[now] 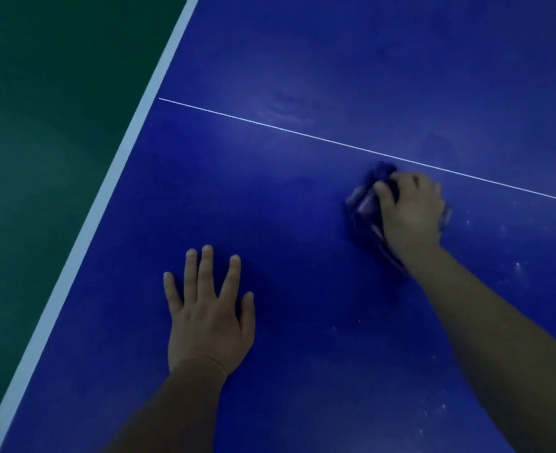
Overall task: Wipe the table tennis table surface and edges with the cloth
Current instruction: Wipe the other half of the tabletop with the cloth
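Left hand: the left hand [209, 317] lies flat, palm down, on the blue table tennis bench [303, 76], fingers straight and spread, grasping nothing; it sits nearest the viewer, between the bench's left edge and the right forearm.
Specks: small pale specks [433, 408] dot the blue surface near the right forearm and to the right of the right hand.
Right hand: the right hand [409, 212] is farther out, fingers curled over and gripping a crumpled dark blue cloth with paler patches [365, 204], pressing it onto the bench.
Cloth: bunched under and to the left of the right hand, just short of the thin white centre line [303, 134].
Edge: a broad white border stripe [106, 197] runs diagonally along the bench's left edge.
Floor: dark green floor [41, 125] lies beyond that edge.
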